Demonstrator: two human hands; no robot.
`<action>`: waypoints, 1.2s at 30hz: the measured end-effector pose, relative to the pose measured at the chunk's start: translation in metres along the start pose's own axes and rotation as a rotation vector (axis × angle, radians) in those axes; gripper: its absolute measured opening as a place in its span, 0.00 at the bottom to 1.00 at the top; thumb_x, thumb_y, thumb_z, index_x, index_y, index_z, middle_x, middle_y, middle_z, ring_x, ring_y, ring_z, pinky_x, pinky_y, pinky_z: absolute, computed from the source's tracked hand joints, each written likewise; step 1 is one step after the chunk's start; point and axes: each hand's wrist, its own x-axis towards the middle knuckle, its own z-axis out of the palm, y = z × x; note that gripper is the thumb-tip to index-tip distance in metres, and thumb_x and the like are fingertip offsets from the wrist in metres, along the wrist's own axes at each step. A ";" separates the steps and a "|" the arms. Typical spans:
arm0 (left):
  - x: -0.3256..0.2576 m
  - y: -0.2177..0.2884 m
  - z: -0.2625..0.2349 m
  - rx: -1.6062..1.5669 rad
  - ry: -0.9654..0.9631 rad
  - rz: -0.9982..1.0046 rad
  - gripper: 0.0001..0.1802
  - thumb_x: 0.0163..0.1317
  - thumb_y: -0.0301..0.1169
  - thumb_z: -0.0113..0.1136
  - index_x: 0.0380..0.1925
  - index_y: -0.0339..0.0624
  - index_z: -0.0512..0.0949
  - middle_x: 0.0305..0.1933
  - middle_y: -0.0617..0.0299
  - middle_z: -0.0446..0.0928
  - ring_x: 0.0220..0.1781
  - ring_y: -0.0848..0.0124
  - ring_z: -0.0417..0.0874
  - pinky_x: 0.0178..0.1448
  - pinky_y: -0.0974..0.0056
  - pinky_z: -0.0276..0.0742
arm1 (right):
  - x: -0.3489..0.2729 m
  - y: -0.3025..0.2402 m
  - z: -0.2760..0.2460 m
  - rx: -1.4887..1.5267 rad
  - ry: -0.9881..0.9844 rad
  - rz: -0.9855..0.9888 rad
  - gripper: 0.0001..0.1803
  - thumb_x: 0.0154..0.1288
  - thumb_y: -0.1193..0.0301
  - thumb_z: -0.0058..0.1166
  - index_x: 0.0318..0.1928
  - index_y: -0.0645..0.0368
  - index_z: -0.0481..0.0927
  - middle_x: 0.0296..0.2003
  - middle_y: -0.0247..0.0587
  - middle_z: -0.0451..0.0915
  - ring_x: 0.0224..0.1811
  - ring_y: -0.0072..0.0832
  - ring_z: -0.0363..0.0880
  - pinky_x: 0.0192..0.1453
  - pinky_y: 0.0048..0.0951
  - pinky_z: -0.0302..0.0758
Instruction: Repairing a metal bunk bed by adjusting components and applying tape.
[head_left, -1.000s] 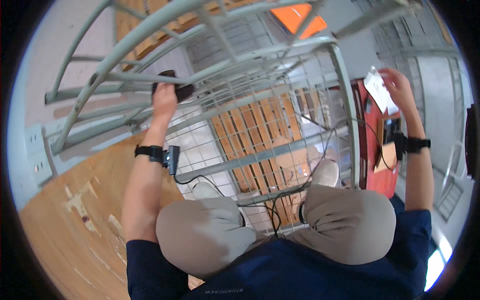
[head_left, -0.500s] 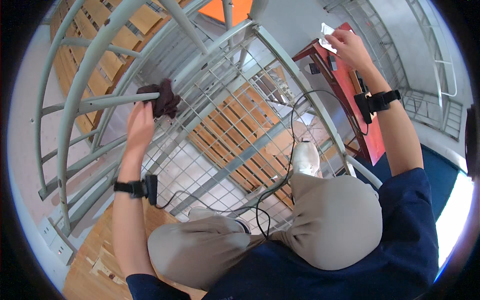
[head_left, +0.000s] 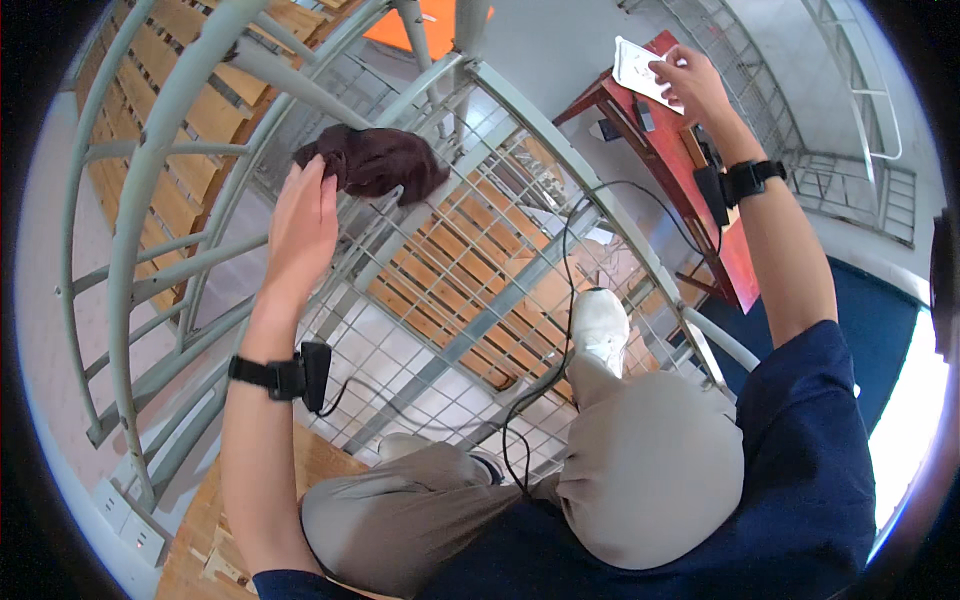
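My left hand (head_left: 305, 215) is closed on a dark maroon cloth (head_left: 385, 165), which hangs in loose folds against the pale green metal bed frame (head_left: 290, 80). The thumb and part of the fingers are hidden by the hand and the cloth. My right hand (head_left: 692, 88) is raised at the upper right, its fingers closed at the edge of a flat white sheet (head_left: 634, 68) with faint line markings. Behind the sheet, the end of a red table (head_left: 738, 265) shows below that hand.
Beneath me is a wire mesh bed base (head_left: 430, 330), with wooden slats (head_left: 480, 280) lower down. A black cable (head_left: 567, 260) runs across my lap. More slatted bunks (head_left: 170, 110) stand at the left. A wall socket (head_left: 130, 520) is at the lower left.
The cloth has spread out and moved right with my left hand, away from the rail end. The white sheet has turned and now shows its flat face. My view has shifted slightly.
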 end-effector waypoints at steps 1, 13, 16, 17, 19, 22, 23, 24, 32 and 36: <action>0.006 -0.001 0.005 0.123 -0.004 0.022 0.10 0.68 0.30 0.44 0.40 0.32 0.70 0.41 0.35 0.75 0.48 0.35 0.71 0.57 0.46 0.67 | 0.000 -0.001 -0.001 0.024 0.002 -0.056 0.13 0.57 0.65 0.59 0.33 0.63 0.76 0.25 0.38 0.79 0.22 0.22 0.78 0.25 0.24 0.75; 0.034 0.056 0.009 0.055 -0.334 -0.151 0.13 0.66 0.33 0.46 0.32 0.32 0.73 0.40 0.38 0.78 0.42 0.40 0.77 0.43 0.48 0.71 | 0.033 -0.018 -0.039 -0.256 0.026 -0.320 0.16 0.56 0.61 0.59 0.37 0.61 0.82 0.32 0.46 0.83 0.35 0.36 0.81 0.38 0.35 0.77; 0.057 0.085 0.019 -0.379 0.031 -0.102 0.13 0.66 0.34 0.47 0.38 0.33 0.73 0.38 0.40 0.77 0.42 0.40 0.76 0.43 0.49 0.70 | 0.039 -0.010 -0.045 -0.378 0.056 -0.182 0.19 0.58 0.58 0.56 0.39 0.63 0.82 0.32 0.49 0.83 0.30 0.39 0.81 0.38 0.36 0.76; 0.068 0.092 0.021 -0.365 0.099 -0.024 0.12 0.67 0.33 0.47 0.38 0.33 0.72 0.37 0.40 0.76 0.41 0.40 0.75 0.43 0.50 0.70 | 0.040 0.003 -0.047 -0.377 0.047 -0.180 0.19 0.58 0.58 0.56 0.39 0.63 0.82 0.32 0.49 0.83 0.30 0.39 0.81 0.38 0.36 0.76; 0.086 0.093 0.030 -0.347 0.167 0.055 0.12 0.67 0.33 0.46 0.38 0.34 0.71 0.37 0.41 0.76 0.41 0.40 0.74 0.43 0.50 0.69 | 0.041 0.016 -0.049 -0.394 0.077 -0.299 0.17 0.58 0.62 0.56 0.38 0.64 0.81 0.29 0.50 0.82 0.29 0.36 0.81 0.35 0.35 0.76; 0.104 0.076 0.046 0.127 -0.075 0.127 0.12 0.67 0.33 0.45 0.36 0.34 0.71 0.38 0.43 0.78 0.41 0.40 0.76 0.44 0.47 0.70 | 0.021 0.015 -0.042 -0.227 -0.047 -0.206 0.16 0.57 0.67 0.54 0.43 0.64 0.80 0.32 0.47 0.81 0.30 0.31 0.80 0.36 0.32 0.76; 0.101 0.070 0.049 0.128 -0.079 0.129 0.12 0.67 0.33 0.45 0.36 0.34 0.71 0.38 0.43 0.78 0.41 0.40 0.76 0.44 0.47 0.70 | 0.017 0.016 -0.044 -0.195 -0.079 -0.215 0.16 0.57 0.69 0.53 0.45 0.63 0.79 0.33 0.46 0.81 0.31 0.30 0.80 0.36 0.31 0.77; 0.099 0.069 0.054 0.245 -0.243 0.057 0.12 0.66 0.34 0.45 0.36 0.34 0.72 0.38 0.41 0.77 0.42 0.40 0.76 0.45 0.46 0.71 | 0.012 0.020 -0.046 -0.198 -0.078 -0.207 0.16 0.57 0.69 0.53 0.45 0.63 0.79 0.33 0.46 0.81 0.31 0.30 0.80 0.36 0.31 0.77; 0.017 0.067 0.008 0.053 -0.646 0.006 0.16 0.64 0.35 0.44 0.30 0.31 0.73 0.32 0.37 0.77 0.38 0.38 0.76 0.42 0.48 0.73 | -0.013 -0.010 -0.080 -0.255 -0.102 -0.237 0.17 0.55 0.68 0.57 0.45 0.63 0.78 0.33 0.46 0.83 0.35 0.33 0.82 0.40 0.31 0.77; -0.002 0.092 -0.059 -0.218 -0.464 -0.243 0.15 0.64 0.33 0.47 0.34 0.28 0.72 0.25 0.42 0.75 0.28 0.55 0.77 0.36 0.58 0.70 | -0.013 -0.032 -0.107 -0.502 -0.079 -0.396 0.25 0.51 0.67 0.63 0.50 0.63 0.75 0.38 0.50 0.82 0.38 0.39 0.82 0.42 0.33 0.77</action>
